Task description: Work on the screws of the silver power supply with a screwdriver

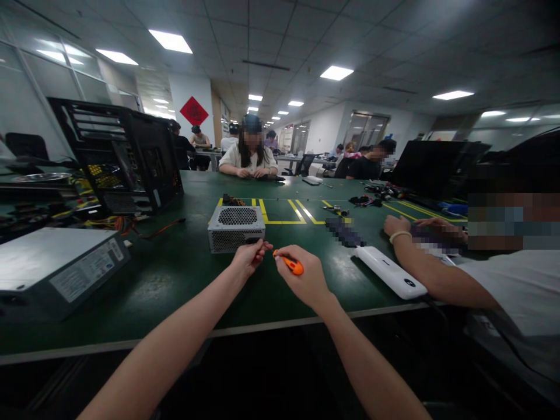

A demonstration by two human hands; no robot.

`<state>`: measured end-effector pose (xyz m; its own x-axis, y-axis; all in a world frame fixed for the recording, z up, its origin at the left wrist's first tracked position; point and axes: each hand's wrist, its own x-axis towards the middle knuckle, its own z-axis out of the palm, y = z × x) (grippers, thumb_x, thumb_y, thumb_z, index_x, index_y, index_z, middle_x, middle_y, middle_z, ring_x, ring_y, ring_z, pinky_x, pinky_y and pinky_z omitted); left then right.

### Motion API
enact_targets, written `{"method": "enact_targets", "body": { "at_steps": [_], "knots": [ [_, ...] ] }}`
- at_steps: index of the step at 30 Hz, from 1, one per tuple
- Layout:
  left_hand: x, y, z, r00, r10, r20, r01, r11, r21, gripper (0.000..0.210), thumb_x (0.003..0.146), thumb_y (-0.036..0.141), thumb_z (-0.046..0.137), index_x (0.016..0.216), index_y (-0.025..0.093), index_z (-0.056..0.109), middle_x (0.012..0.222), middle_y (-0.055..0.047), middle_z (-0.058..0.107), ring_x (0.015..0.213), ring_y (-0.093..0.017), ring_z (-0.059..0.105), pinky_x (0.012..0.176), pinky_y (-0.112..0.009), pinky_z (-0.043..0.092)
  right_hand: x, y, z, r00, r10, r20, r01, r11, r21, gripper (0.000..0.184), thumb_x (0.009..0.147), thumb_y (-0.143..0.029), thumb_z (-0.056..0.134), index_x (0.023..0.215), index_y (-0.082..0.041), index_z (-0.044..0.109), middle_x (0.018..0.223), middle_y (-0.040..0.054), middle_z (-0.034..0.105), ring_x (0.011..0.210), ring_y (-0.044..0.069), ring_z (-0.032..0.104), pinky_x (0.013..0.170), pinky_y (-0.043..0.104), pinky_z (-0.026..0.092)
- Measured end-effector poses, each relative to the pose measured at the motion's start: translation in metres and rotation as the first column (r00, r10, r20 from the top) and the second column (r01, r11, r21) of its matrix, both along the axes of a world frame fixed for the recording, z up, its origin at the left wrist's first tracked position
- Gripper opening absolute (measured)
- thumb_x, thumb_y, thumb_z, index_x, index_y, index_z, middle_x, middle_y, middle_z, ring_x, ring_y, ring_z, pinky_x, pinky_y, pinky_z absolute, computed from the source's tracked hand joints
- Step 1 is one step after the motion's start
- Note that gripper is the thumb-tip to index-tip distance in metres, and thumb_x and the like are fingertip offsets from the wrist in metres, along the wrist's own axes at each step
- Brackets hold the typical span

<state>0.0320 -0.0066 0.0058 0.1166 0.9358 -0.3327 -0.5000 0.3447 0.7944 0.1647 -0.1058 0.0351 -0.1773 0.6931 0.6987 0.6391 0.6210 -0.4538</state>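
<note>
My left hand [248, 258] is closed in a pinch in front of a small grey power supply [235, 235] with a perforated grille. What its fingertips hold, if anything, is too small to make out. Close by on the right, my right hand [305, 276] is wrapped round an orange-handled tool [294, 265] with dark inlays. Its narrow end points left at my left fingertips; the tool's exact kind does not show. Both hands are above the green table [175, 291], near its front edge.
A larger power supply [56, 262] and a black computer case [126, 157] stand on the left. A white power bank-like device [389, 271] lies right, beside a co-worker's arm [437, 283]. Metal parts [336, 210] lie near yellow tape [284, 221]. Another person [249, 154] sits opposite.
</note>
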Motion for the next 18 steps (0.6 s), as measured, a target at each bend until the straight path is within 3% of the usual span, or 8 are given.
{"method": "enact_targets", "body": {
  "at_steps": [3,7,11,13,16,18],
  "knots": [
    [0.002,0.001,0.000,1.000,0.013,0.015,-0.012,1.000,-0.025,0.014,0.085,0.009,0.050,0.074,0.006,0.057,0.060,-0.006,0.063,0.035,0.001,0.043,0.031,-0.006,0.033,0.005,0.022,0.013,0.971,0.039,-0.237,-0.047,0.999,-0.026,0.019,0.083,-0.033,0.047,0.081,-0.020,0.061,0.079,0.0010,0.063,0.071,0.014,0.059,0.068,0.027,0.047],
    [0.004,0.001,0.002,0.999,0.035,0.029,-0.033,0.998,-0.053,0.014,0.086,0.007,0.047,0.075,0.005,0.056,0.061,-0.008,0.064,0.035,0.000,0.045,0.033,-0.007,0.036,-0.007,0.092,0.018,0.803,0.001,-0.597,-0.110,0.983,-0.145,0.023,0.077,-0.043,0.055,0.086,-0.022,0.059,0.082,-0.0021,0.061,0.073,0.012,0.057,0.067,0.025,0.047],
    [0.006,0.001,0.002,0.997,0.068,0.035,-0.066,0.996,-0.060,0.015,0.085,0.005,0.045,0.074,0.006,0.054,0.059,-0.007,0.064,0.036,0.000,0.046,0.034,-0.007,0.037,-0.036,0.168,0.003,0.756,-0.075,-0.650,-0.142,0.951,-0.276,0.023,0.074,-0.042,0.061,0.080,-0.020,0.059,0.078,-0.0030,0.060,0.075,0.013,0.056,0.071,0.027,0.048],
    [0.006,0.002,0.002,0.997,0.077,0.031,-0.074,0.995,-0.069,0.014,0.084,0.005,0.045,0.073,0.006,0.055,0.059,-0.007,0.063,0.037,-0.001,0.048,0.035,-0.007,0.039,-0.049,0.194,-0.008,0.721,-0.118,-0.682,-0.164,0.928,-0.334,0.023,0.079,-0.040,0.058,0.086,-0.018,0.060,0.084,-0.0011,0.060,0.079,0.013,0.057,0.075,0.030,0.048],
    [0.003,0.001,0.003,0.996,0.090,0.023,-0.088,0.993,-0.084,0.014,0.083,0.006,0.046,0.072,0.006,0.055,0.059,-0.007,0.062,0.039,-0.003,0.051,0.037,-0.008,0.043,-0.063,0.215,-0.021,0.653,-0.142,-0.744,-0.221,0.904,-0.367,0.031,0.087,-0.035,0.052,0.112,-0.016,0.053,0.111,0.0065,0.057,0.094,0.017,0.058,0.080,0.038,0.050],
    [-0.001,-0.002,0.004,0.994,0.107,0.017,-0.104,0.990,-0.094,0.015,0.083,0.006,0.046,0.071,0.007,0.055,0.058,-0.007,0.061,0.042,-0.004,0.054,0.039,-0.009,0.045,-0.070,0.219,-0.025,0.610,-0.119,-0.784,-0.254,0.907,-0.335,0.034,0.087,-0.034,0.052,0.116,-0.016,0.051,0.116,0.0075,0.054,0.098,0.019,0.057,0.082,0.040,0.049]
  ]
}}
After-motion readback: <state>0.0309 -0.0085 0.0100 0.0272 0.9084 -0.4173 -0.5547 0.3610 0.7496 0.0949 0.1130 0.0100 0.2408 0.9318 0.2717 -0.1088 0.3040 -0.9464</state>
